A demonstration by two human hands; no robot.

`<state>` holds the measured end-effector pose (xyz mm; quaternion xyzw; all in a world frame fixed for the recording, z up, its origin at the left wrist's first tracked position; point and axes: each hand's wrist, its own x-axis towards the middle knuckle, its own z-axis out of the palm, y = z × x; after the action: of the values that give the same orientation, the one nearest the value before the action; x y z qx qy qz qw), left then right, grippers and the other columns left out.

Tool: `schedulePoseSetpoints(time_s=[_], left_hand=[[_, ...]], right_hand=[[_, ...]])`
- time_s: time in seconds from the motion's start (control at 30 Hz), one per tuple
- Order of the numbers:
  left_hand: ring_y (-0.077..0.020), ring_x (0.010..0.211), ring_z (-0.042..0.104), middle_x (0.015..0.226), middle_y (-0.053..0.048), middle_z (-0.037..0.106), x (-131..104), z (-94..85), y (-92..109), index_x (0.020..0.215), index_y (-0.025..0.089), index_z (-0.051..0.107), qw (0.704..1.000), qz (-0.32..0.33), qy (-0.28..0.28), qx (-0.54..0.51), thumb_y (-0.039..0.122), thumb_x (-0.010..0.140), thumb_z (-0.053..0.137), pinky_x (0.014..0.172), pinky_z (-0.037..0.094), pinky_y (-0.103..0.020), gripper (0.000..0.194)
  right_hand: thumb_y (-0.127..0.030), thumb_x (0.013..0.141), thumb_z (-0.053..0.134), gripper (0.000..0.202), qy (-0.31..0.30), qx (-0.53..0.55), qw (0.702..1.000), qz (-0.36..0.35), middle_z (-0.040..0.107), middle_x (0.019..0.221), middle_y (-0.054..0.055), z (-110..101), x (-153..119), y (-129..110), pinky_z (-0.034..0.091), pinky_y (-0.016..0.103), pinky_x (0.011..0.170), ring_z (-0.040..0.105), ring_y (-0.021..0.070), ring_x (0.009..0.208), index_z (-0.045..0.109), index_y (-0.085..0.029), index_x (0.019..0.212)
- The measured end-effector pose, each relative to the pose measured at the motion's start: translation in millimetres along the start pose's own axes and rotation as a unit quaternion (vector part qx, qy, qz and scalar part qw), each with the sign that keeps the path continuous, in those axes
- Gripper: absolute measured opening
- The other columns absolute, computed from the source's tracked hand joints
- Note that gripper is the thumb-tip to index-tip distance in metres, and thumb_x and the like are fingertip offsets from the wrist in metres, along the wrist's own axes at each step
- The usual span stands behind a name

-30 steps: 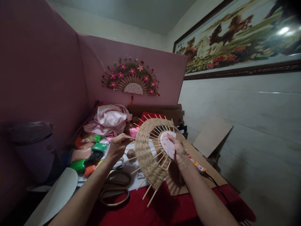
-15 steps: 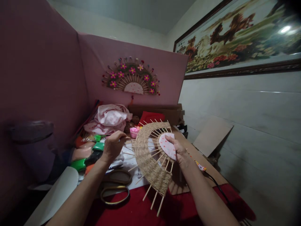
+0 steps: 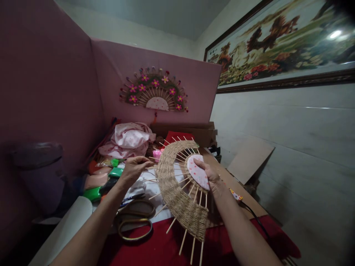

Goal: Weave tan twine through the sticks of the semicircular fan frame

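Observation:
A half-round woven fan (image 3: 172, 177) of tan cord on thin wooden sticks is held up over the table, tilted, its stick ends pointing left and down. My right hand (image 3: 209, 173) grips its white, red-dotted half-circle base (image 3: 197, 171), thumb on the front and the other fingers behind. At the fan's left side my left hand (image 3: 135, 168) is closed in a pinch beside the stick tips. Whether a stick or something finer lies between those fingertips is too small to tell.
Large scissors (image 3: 135, 223) lie below my left forearm on a red cloth (image 3: 163, 244). Colourful clay packets (image 3: 95, 181) and crumpled pink fabric (image 3: 133, 136) are at left and back. A flower-decorated fan (image 3: 155, 90) hangs on the pink panel. A cable (image 3: 256, 218) runs along the right.
The fan has turned slightly, its lower end swinging to the right and its top shifting left. My left hand stays pinched by the stick tips, nearly in place.

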<state>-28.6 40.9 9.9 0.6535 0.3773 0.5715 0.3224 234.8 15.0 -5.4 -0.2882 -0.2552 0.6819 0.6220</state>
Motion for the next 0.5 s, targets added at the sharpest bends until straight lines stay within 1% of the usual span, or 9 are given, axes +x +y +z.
schedulePoseSetpoints(time_s=[0.07, 0.1, 0.23, 0.33, 0.4, 0.5], left_hand=[[-0.0098, 0.05, 0.054, 0.053, 0.0, 0.064, -1, 2.8, 2, 0.056, 0.016, 0.068, 1.0, -0.009, -0.006, -0.017, 0.022, 0.058, 0.07, 0.049, 0.042, -0.019, 0.006], [-0.0097, 0.05, 0.054, 0.053, 0.0, 0.064, -1, 4.4, 2, 0.056, 0.016, 0.068, 1.0, -0.012, -0.011, -0.022, 0.021, 0.057, 0.07, 0.049, 0.041, -0.019, 0.006], [-0.0092, 0.051, 0.052, 0.053, 0.001, 0.062, -2, 10.5, 1, 0.055, 0.016, 0.068, 0.999, -0.02, -0.025, -0.041, 0.021, 0.056, 0.071, 0.048, 0.039, -0.019, 0.007], [-0.0082, 0.05, 0.049, 0.053, 0.001, 0.06, -3, 12.6, -1, 0.055, 0.015, 0.067, 0.998, -0.032, -0.024, -0.05, 0.024, 0.055, 0.072, 0.047, 0.036, -0.018, 0.011], [-0.0072, 0.049, 0.046, 0.052, 0.001, 0.059, -4, 12.4, -1, 0.056, 0.014, 0.067, 0.997, -0.047, -0.022, -0.057, 0.027, 0.055, 0.073, 0.046, 0.034, -0.018, 0.014], [-0.0072, 0.05, 0.045, 0.054, 0.0, 0.06, -6, 11.1, 0, 0.061, 0.013, 0.069, 0.994, -0.071, -0.037, -0.074, 0.028, 0.056, 0.073, 0.047, 0.033, -0.018, 0.016]], right_hand=[[-0.013, 0.08, 0.05, 0.014, 0.02, -0.02, 0.998, 0.06, 0.069, 0.062, 0.012, 0, 1, 0, 0.055, 0.031, 0.055, 0.066, 0.0199, 0.052, 0.06, -0.005, 0.083], [-0.015, 0.081, 0.049, 0.015, 0.028, -0.026, 0.997, 0.073, 0.069, 0.062, 0.011, -1, 2, 0, 0.056, 0.031, 0.056, 0.066, 0.0197, 0.053, 0.06, -0.005, 0.085], [-0.018, 0.082, 0.049, 0.017, 0.033, -0.031, 0.996, 0.071, 0.069, 0.062, 0.008, -7, 7, 1, 0.056, 0.031, 0.06, 0.067, 0.0192, 0.059, 0.06, -0.008, 0.092], [-0.018, 0.083, 0.048, 0.02, 0.005, -0.026, 0.996, 0.082, 0.069, 0.063, 0.009, -10, 9, 1, 0.056, 0.033, 0.062, 0.068, 0.0202, 0.06, 0.059, -0.008, 0.095], [-0.018, 0.084, 0.046, 0.02, -0.008, -0.015, 0.996, 0.088, 0.069, 0.063, 0.009, -9, 8, 0, 0.057, 0.032, 0.062, 0.067, 0.0201, 0.058, 0.059, -0.007, 0.094], [-0.016, 0.085, 0.046, 0.017, 0.008, 0.012, 0.997, 0.076, 0.069, 0.063, 0.008, -2, 3, -1, 0.056, 0.028, 0.062, 0.067, 0.0175, 0.055, 0.06, -0.008, 0.091]])
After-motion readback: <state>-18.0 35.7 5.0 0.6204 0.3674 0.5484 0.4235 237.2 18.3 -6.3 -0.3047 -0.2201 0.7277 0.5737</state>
